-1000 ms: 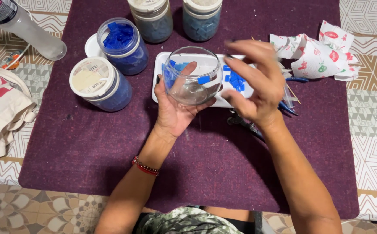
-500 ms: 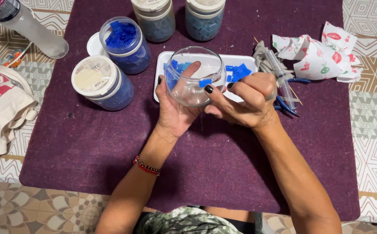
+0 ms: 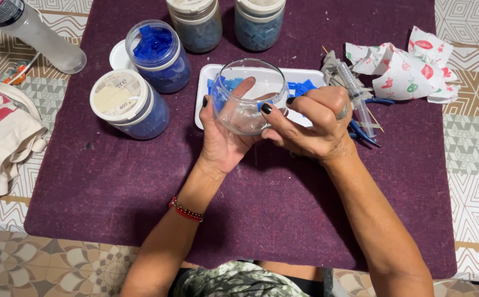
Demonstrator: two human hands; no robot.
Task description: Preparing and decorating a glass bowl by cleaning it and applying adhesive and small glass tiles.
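Note:
My left hand (image 3: 223,144) cups a clear round glass bowl (image 3: 246,82) from below, thumb on its left wall, above a purple mat (image 3: 283,220). My right hand (image 3: 312,125) is closed around a clear syringe (image 3: 355,94) that sticks out up and to the right. Its index and thumb tips press on the bowl's right side, where a small blue tile shows. Behind the bowl lies a white tray (image 3: 206,82) with loose blue tiles (image 3: 304,88).
An open jar of blue tiles (image 3: 157,52) and a lidded jar (image 3: 125,102) stand to the left, with two more lidded jars (image 3: 196,23) at the back. A plastic bottle (image 3: 38,37), crumpled printed paper (image 3: 410,69), blue-handled pliers (image 3: 367,135) and a cloth bag (image 3: 0,132) lie around.
My right hand went from spread open over the tray to closed on the syringe, then came down left against the bowl. The left hand kept holding the bowl.

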